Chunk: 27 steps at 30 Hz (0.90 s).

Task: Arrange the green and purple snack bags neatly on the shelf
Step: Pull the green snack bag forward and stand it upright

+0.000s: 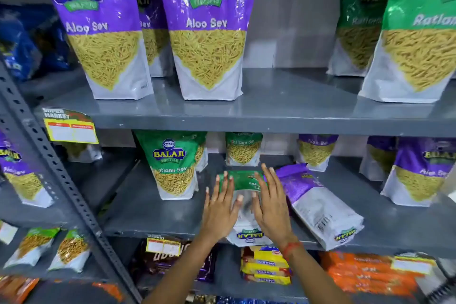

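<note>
A green snack bag [244,180] lies flat on its back on the middle shelf [153,212], its bottom toward me. My left hand [220,207] rests on its left side and my right hand [270,205] on its right side, fingers spread and flat. Just to the right, a purple snack bag [318,202] also lies flat, tilted. A green bag [174,163] stands upright to the left. More green bags [243,149] and purple bags [315,150] stand at the back. On the upper shelf, purple bags [208,27] stand left and green bags [419,32] right.
The grey upright post [49,153] of the rack runs down the left. A yellow price tag [70,126] hangs on the upper shelf's edge. Below the middle shelf lie yellow packets [266,266], orange packets [370,274] and dark wrappers [170,261].
</note>
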Motion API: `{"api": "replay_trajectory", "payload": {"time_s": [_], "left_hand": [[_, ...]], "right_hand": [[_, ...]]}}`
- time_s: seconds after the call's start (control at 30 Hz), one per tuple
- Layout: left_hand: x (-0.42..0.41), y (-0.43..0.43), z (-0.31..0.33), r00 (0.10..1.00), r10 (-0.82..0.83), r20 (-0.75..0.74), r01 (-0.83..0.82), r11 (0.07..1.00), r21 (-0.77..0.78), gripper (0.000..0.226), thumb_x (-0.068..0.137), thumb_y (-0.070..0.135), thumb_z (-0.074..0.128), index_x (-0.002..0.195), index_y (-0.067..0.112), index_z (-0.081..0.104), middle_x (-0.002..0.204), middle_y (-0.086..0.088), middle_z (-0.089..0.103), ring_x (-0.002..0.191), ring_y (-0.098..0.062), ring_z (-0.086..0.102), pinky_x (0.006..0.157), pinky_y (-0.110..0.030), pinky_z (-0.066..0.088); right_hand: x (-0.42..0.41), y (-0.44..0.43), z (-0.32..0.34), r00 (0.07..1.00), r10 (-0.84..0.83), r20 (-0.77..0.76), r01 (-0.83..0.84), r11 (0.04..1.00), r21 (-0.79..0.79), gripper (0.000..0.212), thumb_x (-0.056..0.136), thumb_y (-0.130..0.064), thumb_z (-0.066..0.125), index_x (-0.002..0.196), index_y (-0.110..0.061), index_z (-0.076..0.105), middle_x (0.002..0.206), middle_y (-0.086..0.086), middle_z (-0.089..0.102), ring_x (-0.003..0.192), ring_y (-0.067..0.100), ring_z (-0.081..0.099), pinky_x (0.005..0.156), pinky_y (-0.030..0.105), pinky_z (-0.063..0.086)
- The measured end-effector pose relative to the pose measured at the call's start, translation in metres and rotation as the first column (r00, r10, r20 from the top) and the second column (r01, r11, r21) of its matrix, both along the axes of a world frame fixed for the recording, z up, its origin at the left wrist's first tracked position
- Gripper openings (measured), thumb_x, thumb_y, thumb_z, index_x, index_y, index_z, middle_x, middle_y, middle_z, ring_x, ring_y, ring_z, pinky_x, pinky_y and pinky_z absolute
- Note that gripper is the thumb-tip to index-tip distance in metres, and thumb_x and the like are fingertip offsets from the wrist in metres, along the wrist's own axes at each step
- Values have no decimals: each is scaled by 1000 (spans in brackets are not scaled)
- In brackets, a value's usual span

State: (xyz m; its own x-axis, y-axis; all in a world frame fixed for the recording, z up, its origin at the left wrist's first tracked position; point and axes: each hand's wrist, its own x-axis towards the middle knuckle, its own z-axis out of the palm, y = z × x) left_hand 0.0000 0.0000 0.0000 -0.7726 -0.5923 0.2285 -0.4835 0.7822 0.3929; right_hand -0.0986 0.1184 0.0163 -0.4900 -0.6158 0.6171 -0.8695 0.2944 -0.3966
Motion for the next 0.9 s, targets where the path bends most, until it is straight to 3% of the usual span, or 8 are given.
{"api": "replay_trajectory", "payload": {"time_s": [0.13, 0.2, 0.27, 0.4, 0.5, 0.6, 0.77, 0.9], "left_hand": [[-13, -28, -25, 988, 0, 152, -89, 811, 579, 53, 100, 35, 23, 146, 11, 12, 159, -13, 7, 146, -29, 10, 118, -40, 15], [-14, -32, -32, 993, 64, 98, -113, 742, 661, 46, 99, 32, 29, 137, 6, 34, 144, -20, 42, 130, -34, 43, 102, -37, 38], [-19, -39, -38, 974, 227, -1, -164, 707, 688, 35, 97, 22, 40, 118, -3, 52, 117, -30, 62, 106, -40, 60, 79, -38, 48], [-30, -50, -38, 844, 534, -47, -240, 455, 858, 19, 83, 4, 62, 64, 3, 61, 99, -39, 65, 76, -32, 63, 66, -37, 41], [-30, -54, -37, 786, 618, -34, -257, 375, 891, 28, 78, 0, 66, 54, 10, 54, 99, -41, 64, 63, -32, 60, 64, -42, 49], [-28, -56, -30, 696, 704, -137, -277, 440, 854, 10, 79, 1, 63, 69, 0, 66, 93, -34, 70, 87, -42, 66, 77, -43, 52], [-35, -70, 0, 681, 616, -396, -60, 587, 807, 32, 85, 0, 58, 65, 26, 57, 87, -20, 68, 83, -24, 60, 85, -54, 52], [-51, -80, 8, 707, 550, -446, -10, 637, 771, 8, 87, -2, 54, 89, -2, 62, 100, -28, 67, 89, -24, 56, 90, -55, 50]], "right_hand": [[-30, -15, -31, 851, -253, 460, 59, 917, 394, 34, 95, -22, 39, 119, -1, 50, 131, 24, 53, 122, 35, 47, 101, 36, 33], [-38, -20, -35, 687, -341, 642, 76, 912, 403, 32, 95, -25, 41, 102, 2, 58, 106, 30, 65, 99, 39, 62, 76, 34, 44], [-47, -23, -36, 615, -348, 707, 68, 917, 392, 31, 93, -24, 44, 90, 1, 62, 88, 26, 66, 83, 31, 64, 73, 34, 47], [-66, -23, -41, 455, -351, 819, 63, 930, 363, 28, 90, -15, 52, 62, -20, 49, 89, 10, 52, 85, 16, 48, 77, 27, 41], [-69, -25, -47, 445, -322, 836, 108, 946, 307, 12, 89, -13, 53, 78, -15, 56, 89, 9, 55, 85, 16, 49, 78, 26, 41], [-71, -33, -44, 495, -245, 833, 177, 968, 179, 15, 89, -10, 51, 94, -8, 65, 92, 9, 60, 86, 15, 51, 84, 29, 45], [-84, -56, -16, 564, -87, 821, 295, 950, -101, 16, 90, -10, 52, 91, 0, 63, 92, 15, 66, 82, 18, 54, 75, 27, 41], [-92, -64, -14, 606, -89, 790, 284, 952, -111, 17, 92, -7, 47, 96, 6, 58, 96, 24, 66, 82, 21, 54, 74, 30, 42]]}}
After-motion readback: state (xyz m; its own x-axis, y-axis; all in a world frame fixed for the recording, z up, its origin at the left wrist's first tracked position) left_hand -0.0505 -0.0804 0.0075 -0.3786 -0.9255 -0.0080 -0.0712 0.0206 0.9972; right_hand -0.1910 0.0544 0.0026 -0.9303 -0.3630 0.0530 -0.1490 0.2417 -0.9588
